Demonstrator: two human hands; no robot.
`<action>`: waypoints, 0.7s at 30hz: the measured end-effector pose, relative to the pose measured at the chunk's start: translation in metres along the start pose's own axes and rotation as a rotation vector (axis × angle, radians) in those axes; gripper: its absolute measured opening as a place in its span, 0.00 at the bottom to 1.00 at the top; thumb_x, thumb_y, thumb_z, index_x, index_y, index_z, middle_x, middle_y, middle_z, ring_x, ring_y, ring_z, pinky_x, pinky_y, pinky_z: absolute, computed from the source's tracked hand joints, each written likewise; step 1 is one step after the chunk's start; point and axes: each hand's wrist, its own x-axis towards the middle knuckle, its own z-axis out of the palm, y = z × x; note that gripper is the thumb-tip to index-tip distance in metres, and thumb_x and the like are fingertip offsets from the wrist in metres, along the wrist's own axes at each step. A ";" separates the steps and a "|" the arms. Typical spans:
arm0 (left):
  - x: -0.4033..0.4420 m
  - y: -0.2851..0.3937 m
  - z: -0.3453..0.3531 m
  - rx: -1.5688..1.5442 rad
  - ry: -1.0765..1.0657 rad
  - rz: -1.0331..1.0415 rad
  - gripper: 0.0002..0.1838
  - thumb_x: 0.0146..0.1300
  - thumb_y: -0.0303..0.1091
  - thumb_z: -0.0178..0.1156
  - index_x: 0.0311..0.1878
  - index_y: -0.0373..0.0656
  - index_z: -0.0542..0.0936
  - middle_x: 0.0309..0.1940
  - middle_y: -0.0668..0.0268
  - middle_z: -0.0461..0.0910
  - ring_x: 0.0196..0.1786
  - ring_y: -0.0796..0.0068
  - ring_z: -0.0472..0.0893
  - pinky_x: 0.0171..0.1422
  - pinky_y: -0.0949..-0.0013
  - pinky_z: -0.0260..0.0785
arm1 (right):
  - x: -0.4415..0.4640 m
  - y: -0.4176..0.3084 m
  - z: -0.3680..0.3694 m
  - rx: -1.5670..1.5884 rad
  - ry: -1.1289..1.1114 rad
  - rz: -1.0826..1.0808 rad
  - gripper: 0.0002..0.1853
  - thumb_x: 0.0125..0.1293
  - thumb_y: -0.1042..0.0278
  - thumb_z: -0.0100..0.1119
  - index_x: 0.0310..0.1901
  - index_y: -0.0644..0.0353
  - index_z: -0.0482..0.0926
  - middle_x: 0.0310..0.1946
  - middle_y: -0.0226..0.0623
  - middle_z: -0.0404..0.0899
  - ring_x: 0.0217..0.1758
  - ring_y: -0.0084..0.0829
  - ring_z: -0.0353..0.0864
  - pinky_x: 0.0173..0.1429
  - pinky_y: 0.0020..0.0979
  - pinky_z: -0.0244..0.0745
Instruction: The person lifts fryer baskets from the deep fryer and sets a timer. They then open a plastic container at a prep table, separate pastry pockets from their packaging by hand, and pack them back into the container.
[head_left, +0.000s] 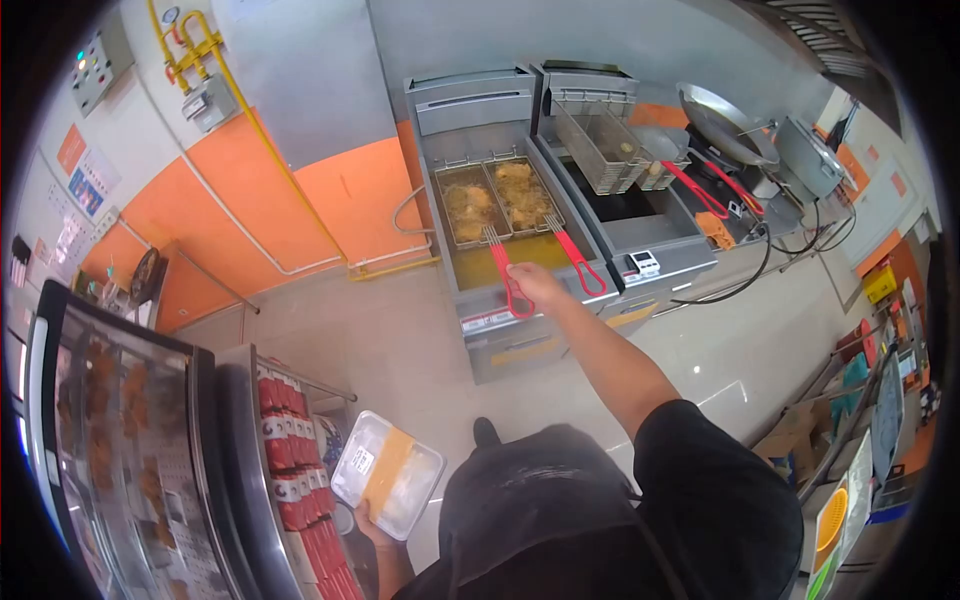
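My right hand (532,284) is closed on the red handle (508,280) of the left fry basket (468,205), which sits in the fryer (475,268). Food bubbles in the oil in this basket and in the right basket (518,192) beside it. The right basket's red handle (578,262) lies just to the right of my hand. Down at the lower left, my left hand (372,520) grips the near edge of a white container (412,485) with an orange band and a white label.
A second fryer (650,235) with raised empty baskets (598,145) stands to the right, then a wok (728,122). Red packages (290,450) fill a shelf at the lower left, beside a glass display cabinet (125,440). Yellow pipes (262,125) run down the wall.
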 end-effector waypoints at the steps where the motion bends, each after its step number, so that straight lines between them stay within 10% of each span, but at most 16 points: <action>1: -0.020 -0.004 0.009 -0.008 0.015 -0.002 0.41 0.66 0.54 0.53 0.73 0.31 0.65 0.67 0.47 0.74 0.65 0.50 0.78 0.69 0.51 0.73 | -0.015 0.015 -0.005 0.086 -0.055 0.077 0.20 0.75 0.52 0.59 0.54 0.63 0.76 0.42 0.37 0.82 0.44 0.32 0.84 0.52 0.39 0.82; 6: 0.051 0.019 0.074 0.064 0.083 0.154 0.43 0.65 0.55 0.53 0.73 0.28 0.65 0.66 0.46 0.74 0.64 0.50 0.78 0.68 0.52 0.73 | 0.057 -0.028 0.016 0.772 -0.412 0.350 0.07 0.78 0.64 0.54 0.45 0.58 0.75 0.26 0.26 0.73 0.27 0.23 0.74 0.32 0.27 0.75; 10: 0.035 0.002 0.067 0.073 0.225 0.258 0.44 0.64 0.57 0.52 0.74 0.31 0.63 0.66 0.47 0.74 0.64 0.50 0.78 0.66 0.51 0.74 | 0.056 -0.048 0.027 0.746 -0.331 0.228 0.09 0.76 0.69 0.54 0.36 0.54 0.67 0.22 0.22 0.63 0.19 0.17 0.60 0.23 0.23 0.59; 21: 0.041 -0.018 0.152 0.044 0.186 0.258 0.38 0.65 0.55 0.56 0.74 0.44 0.66 0.67 0.58 0.74 0.67 0.55 0.74 0.71 0.55 0.66 | -0.009 -0.102 -0.018 0.626 -0.455 0.109 0.07 0.77 0.70 0.52 0.39 0.53 0.66 0.24 0.24 0.63 0.21 0.18 0.60 0.24 0.24 0.60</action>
